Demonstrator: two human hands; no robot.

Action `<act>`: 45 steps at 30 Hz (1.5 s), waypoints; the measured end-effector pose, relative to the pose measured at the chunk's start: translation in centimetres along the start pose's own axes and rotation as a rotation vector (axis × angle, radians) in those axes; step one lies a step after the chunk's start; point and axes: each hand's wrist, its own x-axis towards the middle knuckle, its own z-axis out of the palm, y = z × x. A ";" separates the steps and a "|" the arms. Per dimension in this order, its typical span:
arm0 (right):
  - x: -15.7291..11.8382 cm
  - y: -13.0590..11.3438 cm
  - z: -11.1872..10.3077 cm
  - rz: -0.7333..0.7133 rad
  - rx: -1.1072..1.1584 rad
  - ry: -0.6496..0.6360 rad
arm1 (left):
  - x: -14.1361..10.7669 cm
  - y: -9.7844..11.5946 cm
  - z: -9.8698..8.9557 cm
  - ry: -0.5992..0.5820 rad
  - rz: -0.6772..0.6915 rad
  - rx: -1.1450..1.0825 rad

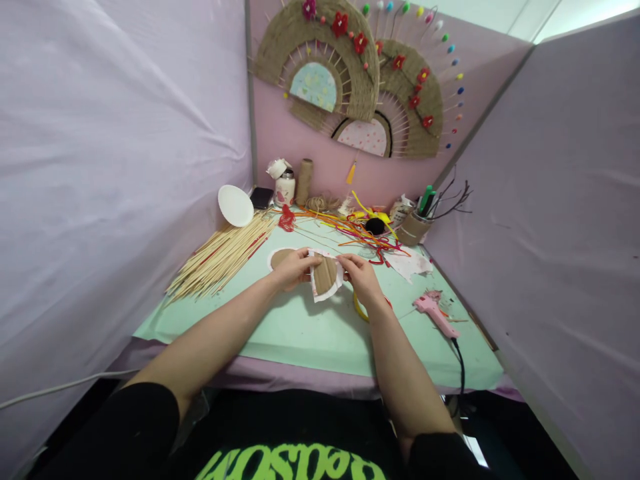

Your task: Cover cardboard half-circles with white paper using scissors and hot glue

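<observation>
A half-round piece of brown cardboard [326, 275] with a white fabric border is held up over the table between my two hands. My left hand [295, 268] pinches its left corner, thumb on the cardboard face. At the opposite edge, the fingers of my right hand [361, 275] grip the white border. Behind my left hand lies a second cardboard piece [280, 258] with a white rim, partly hidden by that hand. Under my right wrist shows a yellow ring [358, 308], perhaps a tape roll, mostly covered.
Bamboo sticks [220, 257] and a white bowl-like disc [236, 205] are at left. Pipe cleaners [345, 227] lie at the back, near a twine roll [304, 181]. A pink glue gun [436, 316] with a black cord lies right. Woven fans [320, 53] hang on the back wall.
</observation>
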 end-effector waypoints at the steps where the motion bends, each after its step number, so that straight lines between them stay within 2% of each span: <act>1: 0.0 0.0 0.0 -0.008 -0.016 -0.003 | 0.0 0.0 0.0 0.001 -0.012 -0.007; 8: -0.2 0.1 0.0 -0.138 -0.166 0.014 | -0.1 -0.2 0.2 -0.004 -0.028 0.056; 14: -0.5 -0.3 0.2 -0.223 -0.301 0.058 | 0.1 -0.5 -0.1 -0.081 -0.014 0.017; 22: -0.9 -0.3 0.6 -0.395 -0.477 0.076 | 0.0 -0.6 0.1 0.001 0.034 0.073; 27: -1.0 -0.6 0.9 -0.478 -0.565 0.074 | 0.1 -0.9 0.1 0.035 0.102 0.186; 31: -1.5 -1.8 0.2 -0.482 -0.508 0.185 | 0.2 -1.0 0.1 0.070 0.158 0.227; 34: -2.7 -2.8 -2.3 -0.464 -0.513 0.355 | 0.3 -0.7 0.0 0.113 0.138 0.157; 36: -3.9 -2.9 -5.3 -0.430 -0.615 0.477 | 0.3 -0.4 -0.1 0.128 0.120 0.088; 38: -5.5 -2.3 -9.0 -0.321 -0.766 0.559 | 0.3 -0.1 -0.2 0.117 0.115 0.001; 40: -7.0 -1.2 -12.9 -0.142 -0.929 0.606 | 0.3 0.1 -0.3 0.086 0.126 -0.087; 42: -8.4 0.1 -16.4 0.014 -1.114 0.613 | 0.4 0.3 -0.5 0.045 0.131 -0.144; 45: -9.7 1.9 -19.6 0.181 -1.322 0.501 | 0.6 0.4 -0.8 -0.001 0.107 -0.170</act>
